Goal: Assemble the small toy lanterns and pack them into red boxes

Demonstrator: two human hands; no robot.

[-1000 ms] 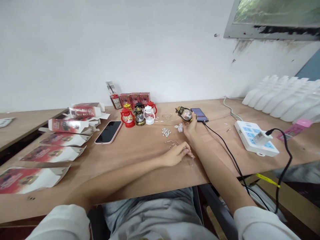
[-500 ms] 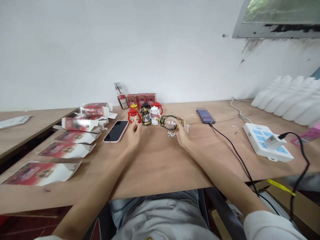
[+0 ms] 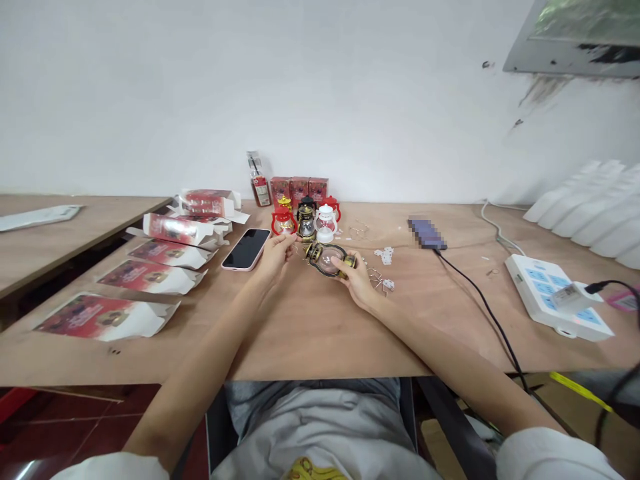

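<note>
My right hand (image 3: 356,275) is wrapped round a small bronze lantern (image 3: 329,259) with a clear globe. The lantern lies tilted on its side above the table, its top pointing left. My left hand (image 3: 277,259) is closed in a pinch at that top end, on what looks like a thin wire (image 3: 300,249); its shape is mostly hidden. Just behind stand several upright lanterns, among them a red one (image 3: 284,221), a bronze one (image 3: 307,224) and a white one (image 3: 326,224). Beside my right hand lie small white tags (image 3: 385,255) and bent wires (image 3: 376,277).
Left of my left hand lies a phone (image 3: 246,249), with a row of red cartons (image 3: 150,277) further left. Small red boxes (image 3: 300,189) stand by the wall. To the right are a cabled phone (image 3: 427,233), a power strip (image 3: 555,293) and white bottles (image 3: 585,207).
My right hand has brought the bronze lantern nearer to me, clear of the standing lanterns. My left hand now meets its top end. The whole view has shifted slightly.
</note>
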